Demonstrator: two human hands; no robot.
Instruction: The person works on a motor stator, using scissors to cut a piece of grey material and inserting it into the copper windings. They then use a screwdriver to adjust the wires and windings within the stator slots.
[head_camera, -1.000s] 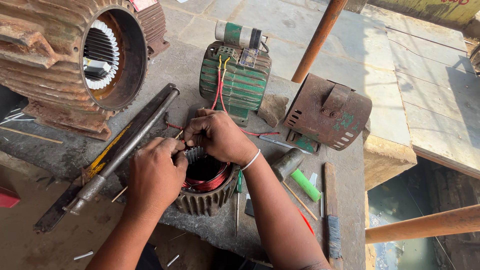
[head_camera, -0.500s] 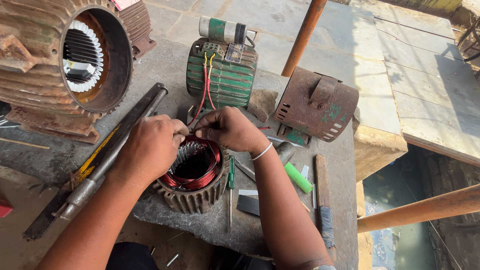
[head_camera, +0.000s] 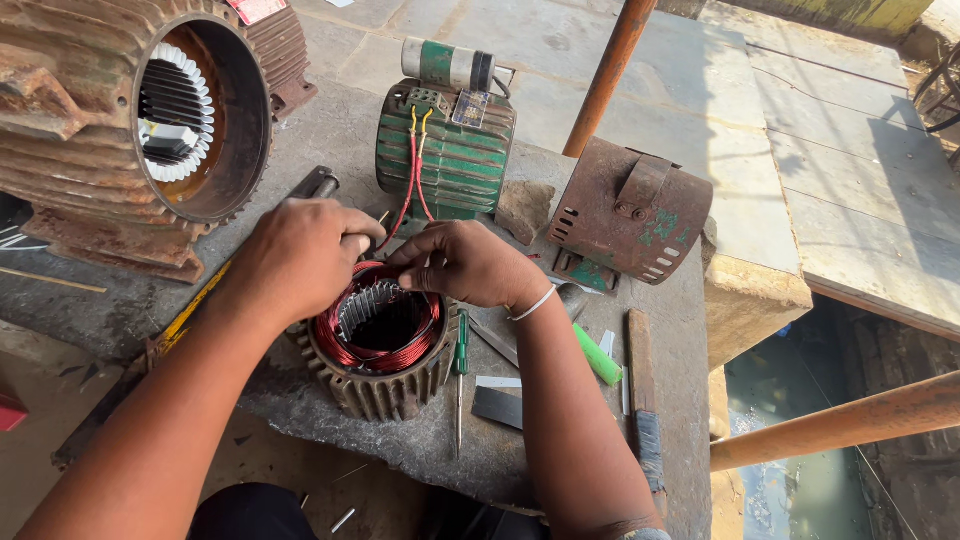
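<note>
Both my hands are on the small stator (head_camera: 382, 350), a ribbed grey housing with red copper winding (head_camera: 345, 345) inside, which stands upright on the stone slab (head_camera: 560, 440) directly in front of me. My left hand (head_camera: 300, 255) lies over the far-left rim of the stator, with the fingers curled down onto the winding; I cannot tell if they really grip something, because the back of the hand hides them. My right hand (head_camera: 465, 265) is at the far-right rim. Its thumb and first fingers are pinched together on the top of the red winding, and the other fingers are bent close to the palm. On this wrist I wear a thin white bangle (head_camera: 532, 303).

Just beside the stator on the right lies a green-handled screwdriver (head_camera: 460, 375), its tip pointing towards me. Near it are flat grey metal strips (head_camera: 498, 405), a bright green tube (head_camera: 597, 355) and a long file (head_camera: 642, 395), all on the slab. A long steel shaft (head_camera: 190, 315) lies on my left, passing under my left forearm.

Behind my hands stands a green motor (head_camera: 445, 155) with red and yellow wires (head_camera: 412, 175) coming down towards the stator. To the right of it is a rusty fan cover (head_camera: 630, 215), and at far left a big rusty motor housing (head_camera: 120, 120) lies on its side.
</note>
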